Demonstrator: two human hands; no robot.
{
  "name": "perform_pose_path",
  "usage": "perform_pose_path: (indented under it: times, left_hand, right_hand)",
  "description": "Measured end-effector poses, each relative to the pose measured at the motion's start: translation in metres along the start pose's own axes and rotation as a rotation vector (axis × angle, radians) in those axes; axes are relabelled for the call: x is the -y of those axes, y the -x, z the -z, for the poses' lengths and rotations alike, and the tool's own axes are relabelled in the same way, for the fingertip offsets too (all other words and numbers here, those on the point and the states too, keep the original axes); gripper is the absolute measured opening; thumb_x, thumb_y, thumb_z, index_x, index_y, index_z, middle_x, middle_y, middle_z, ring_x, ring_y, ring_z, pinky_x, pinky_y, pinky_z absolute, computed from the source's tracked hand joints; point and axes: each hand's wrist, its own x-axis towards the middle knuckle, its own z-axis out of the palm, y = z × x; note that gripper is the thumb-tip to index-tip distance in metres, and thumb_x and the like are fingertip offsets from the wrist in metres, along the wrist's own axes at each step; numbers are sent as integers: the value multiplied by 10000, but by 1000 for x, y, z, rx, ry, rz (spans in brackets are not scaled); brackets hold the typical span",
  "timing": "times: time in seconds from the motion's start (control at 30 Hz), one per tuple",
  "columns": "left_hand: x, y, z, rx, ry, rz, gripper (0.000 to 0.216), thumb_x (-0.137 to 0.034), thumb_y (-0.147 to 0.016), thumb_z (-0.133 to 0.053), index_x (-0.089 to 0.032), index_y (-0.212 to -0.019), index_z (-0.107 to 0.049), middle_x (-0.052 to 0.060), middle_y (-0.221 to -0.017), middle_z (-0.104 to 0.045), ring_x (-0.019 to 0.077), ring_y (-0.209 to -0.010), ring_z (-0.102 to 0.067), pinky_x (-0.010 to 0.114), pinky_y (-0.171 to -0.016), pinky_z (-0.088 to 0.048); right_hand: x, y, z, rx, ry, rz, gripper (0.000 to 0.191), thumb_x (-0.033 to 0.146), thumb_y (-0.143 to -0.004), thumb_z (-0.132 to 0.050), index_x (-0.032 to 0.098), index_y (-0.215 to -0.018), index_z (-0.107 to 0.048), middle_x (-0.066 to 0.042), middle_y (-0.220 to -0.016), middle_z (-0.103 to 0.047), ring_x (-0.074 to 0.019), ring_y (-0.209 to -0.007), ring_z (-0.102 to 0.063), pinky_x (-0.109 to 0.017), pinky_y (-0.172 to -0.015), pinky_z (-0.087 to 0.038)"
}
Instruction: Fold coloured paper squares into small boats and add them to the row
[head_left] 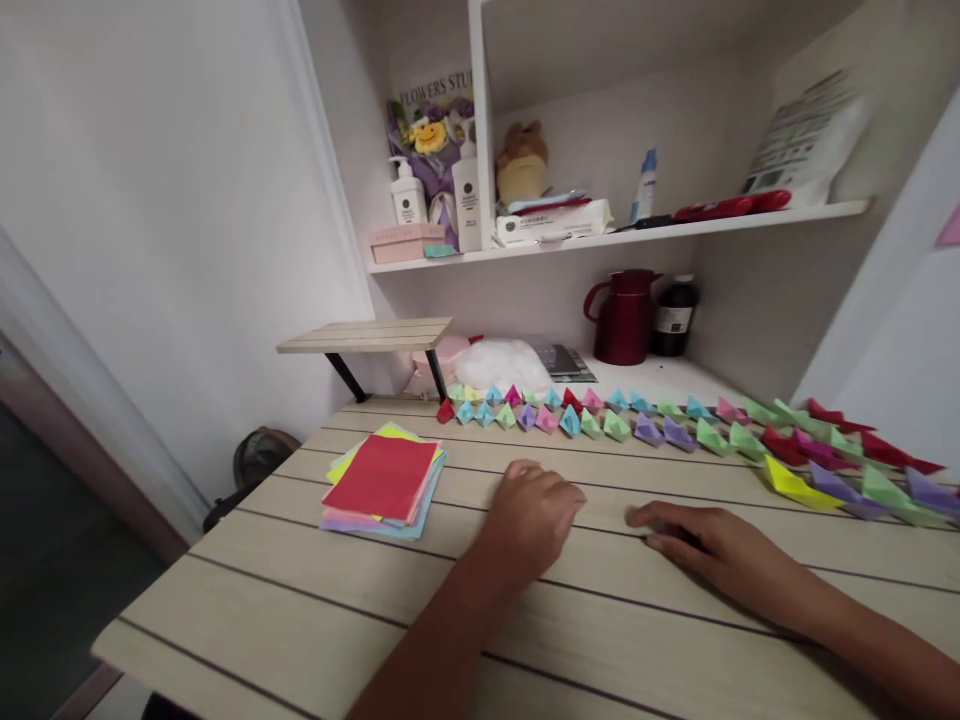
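Observation:
My left hand (532, 512) rests on the slatted wooden table (322, 600), its fingers curled under and nothing showing in them. To its left lies a stack of coloured square paper (382, 480), with a red sheet on top. My right hand (701, 538) lies to the right, fingers stretched forward and thumb a little apart, holding nothing. Beyond both hands, several folded paper boats (616, 425) in many colours stand in rows along the back of the table. At the right end the rows bend nearer, with a yellow paper boat (801, 486) at the front.
A small raised shelf (367, 335) on black legs stands at the back left. Behind the boats are a dark red jug (626, 318), a dark bottle (675, 318) and a white fluffy thing (502, 365). Above, a white wall shelf (675, 230) holds bottles and packets. A bag (262, 455) is beyond the left edge.

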Motion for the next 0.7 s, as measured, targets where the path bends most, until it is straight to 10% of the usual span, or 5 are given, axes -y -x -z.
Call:
perform_pose_path:
  times: [0.17, 0.5, 0.7]
  left_hand:
    - [14, 4, 49, -87, -216, 40, 259, -194, -931, -413, -230, -1010, -657, 46, -1033, -690, 186, -1025, -572, 426, -1094, -226]
    - [95, 61, 143, 228, -376, 536, 439, -536, -871, -461, -273, -1181, -629, 118, -1343, -565, 365, -1285, -416, 629, -1047, -182]
    - [99, 78, 167, 524, -36, 521, 640, -602, -790, -540, -269, -1335, -498, 77, -1437, -486, 274, -1305, -436, 398, -1067, -333]
  right_hand:
    - [-3, -1, -1, 29, -9, -5, 360, 505, -903, -441, 323, -1140, -644, -20, -1170, -682, -258, -1039, -645, -372, -918, -496]
    - [-4, -6, -3, 2, -2, -25, 330, 482, -890, -444, 331, -1090, -658, -8, -1146, -693, -257, -996, -654, -383, -901, -487]
    - [-3, -5, -2, 0, 14, -20, 317, 471, -890, -441, 334, -1084, -653, -5, -1136, -695, -249, -977, -657, -366, -882, -488]
